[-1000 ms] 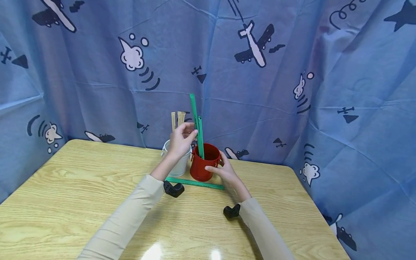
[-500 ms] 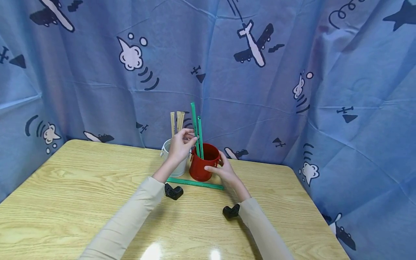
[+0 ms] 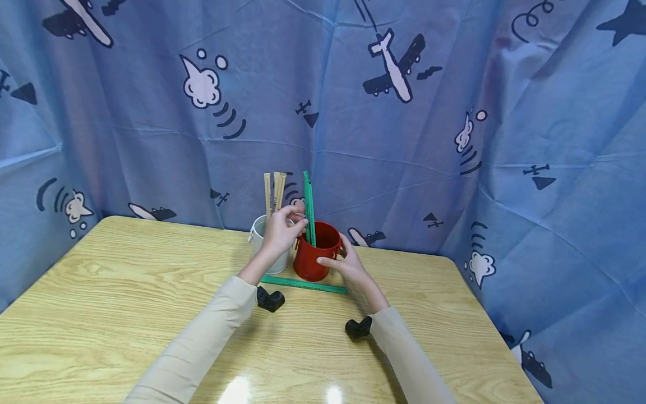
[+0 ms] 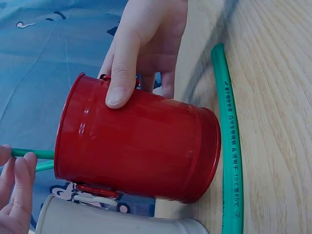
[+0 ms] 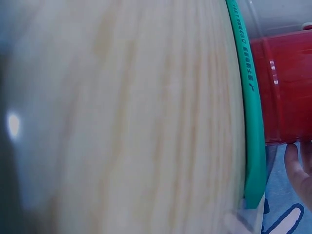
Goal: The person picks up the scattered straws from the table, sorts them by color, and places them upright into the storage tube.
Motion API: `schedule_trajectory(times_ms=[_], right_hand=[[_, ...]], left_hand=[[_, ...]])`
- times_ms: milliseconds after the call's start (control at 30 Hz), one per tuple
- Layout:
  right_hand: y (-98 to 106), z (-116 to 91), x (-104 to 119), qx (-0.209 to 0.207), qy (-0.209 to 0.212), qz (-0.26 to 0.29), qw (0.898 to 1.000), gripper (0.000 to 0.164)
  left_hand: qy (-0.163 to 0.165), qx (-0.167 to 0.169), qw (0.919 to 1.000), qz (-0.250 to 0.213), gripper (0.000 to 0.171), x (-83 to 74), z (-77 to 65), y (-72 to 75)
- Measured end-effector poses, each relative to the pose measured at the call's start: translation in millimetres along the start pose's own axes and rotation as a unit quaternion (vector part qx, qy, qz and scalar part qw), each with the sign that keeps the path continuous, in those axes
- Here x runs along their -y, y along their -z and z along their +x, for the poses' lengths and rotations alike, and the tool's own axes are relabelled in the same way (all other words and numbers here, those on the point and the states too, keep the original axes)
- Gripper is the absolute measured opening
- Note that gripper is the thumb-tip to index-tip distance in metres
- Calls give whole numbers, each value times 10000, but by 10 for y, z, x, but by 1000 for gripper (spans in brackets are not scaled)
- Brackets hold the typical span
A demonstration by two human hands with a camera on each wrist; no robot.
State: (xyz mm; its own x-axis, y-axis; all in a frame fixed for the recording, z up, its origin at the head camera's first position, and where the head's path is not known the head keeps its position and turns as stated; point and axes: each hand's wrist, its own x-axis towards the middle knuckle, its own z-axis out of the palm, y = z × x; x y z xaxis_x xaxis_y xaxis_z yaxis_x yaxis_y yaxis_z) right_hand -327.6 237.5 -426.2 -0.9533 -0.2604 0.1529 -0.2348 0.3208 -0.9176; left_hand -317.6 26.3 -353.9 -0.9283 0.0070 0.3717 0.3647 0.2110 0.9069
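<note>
My left hand [image 3: 280, 231] pinches a green-wrapped straw [image 3: 306, 193] standing upright, its lower end inside the red bucket [image 3: 309, 264]. A second green straw [image 3: 312, 216] leans in the same bucket, right beside the first. With thumb and fingers around its right side, my right hand [image 3: 349, 266] holds the bucket by the rim and side handle mount. In the left wrist view, the thumb presses the red wall [image 4: 141, 131] and the left fingertips [image 4: 30, 161] grip the straw above the opening. Another green straw [image 3: 308, 285] lies flat on the table in front of the bucket.
Left of the red bucket, close against it, stands a white bucket [image 3: 256, 231] with several tan-wrapped straws [image 3: 277, 188] upright in it, partly hidden by my left hand. Behind the wooden table [image 3: 151, 269] hangs a blue printed curtain [image 3: 252, 84].
My left hand has moved down, lowering the pinched green straw deeper into the red bucket until its top is nearly level with the other. The right hand stays on the bucket.
</note>
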Motion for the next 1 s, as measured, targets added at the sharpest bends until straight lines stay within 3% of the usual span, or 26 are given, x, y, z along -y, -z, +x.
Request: schedule_trajectory(times_ms=[233, 400, 700, 1000], right_hand=[[-10, 12, -21, -113, -9, -19, 9999, 80], [-12, 5, -13, -58, 72, 43, 9999, 79], [-27, -19, -23, -194, 470, -138, 9986, 86], [-23, -7, 7, -65, 11, 93, 9999, 77]], left_hand=[[235, -1, 9992, -326, 31, 14, 1, 5], [330, -14, 9992, -203, 35, 26, -16, 36], [177, 314, 9993, -37, 44, 20, -83, 121], [-165, 532, 9983, -149, 37, 20, -230, 181]])
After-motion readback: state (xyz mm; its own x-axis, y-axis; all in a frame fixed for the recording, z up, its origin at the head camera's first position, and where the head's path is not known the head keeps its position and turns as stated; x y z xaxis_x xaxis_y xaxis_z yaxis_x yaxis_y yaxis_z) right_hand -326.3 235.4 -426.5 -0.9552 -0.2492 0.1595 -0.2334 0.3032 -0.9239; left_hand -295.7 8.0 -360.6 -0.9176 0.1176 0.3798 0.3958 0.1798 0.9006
